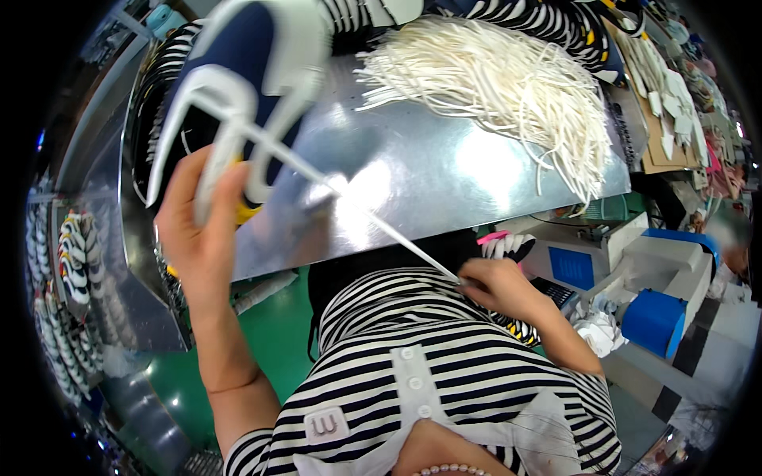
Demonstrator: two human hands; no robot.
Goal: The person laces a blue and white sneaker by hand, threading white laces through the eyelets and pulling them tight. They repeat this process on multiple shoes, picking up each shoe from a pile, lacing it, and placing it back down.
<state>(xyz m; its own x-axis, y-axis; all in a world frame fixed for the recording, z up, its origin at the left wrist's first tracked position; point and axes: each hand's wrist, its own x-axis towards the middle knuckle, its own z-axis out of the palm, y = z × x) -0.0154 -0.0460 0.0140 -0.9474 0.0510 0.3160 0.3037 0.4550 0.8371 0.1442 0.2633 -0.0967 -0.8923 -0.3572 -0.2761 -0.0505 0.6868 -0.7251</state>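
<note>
My left hand (197,230) grips a navy and white shoe upper (242,47) by its edge, thumb on one side and fingers on the other. The upper is lifted over the left part of the metal table and is blurred by motion. A white shoelace (379,224) runs taut from the upper down to my right hand (508,287). Close to my waist, that hand pinches the lace's far end between bent fingers. The exact spot where the lace enters the upper is smeared.
A heap of loose white shoelaces (492,87) lies on the shiny metal table (397,170). Rows of striped-looking stacked shoe uppers (548,32) line its back edge. A white and blue machine (659,293) stands at right. More uppers (79,254) hang at far left.
</note>
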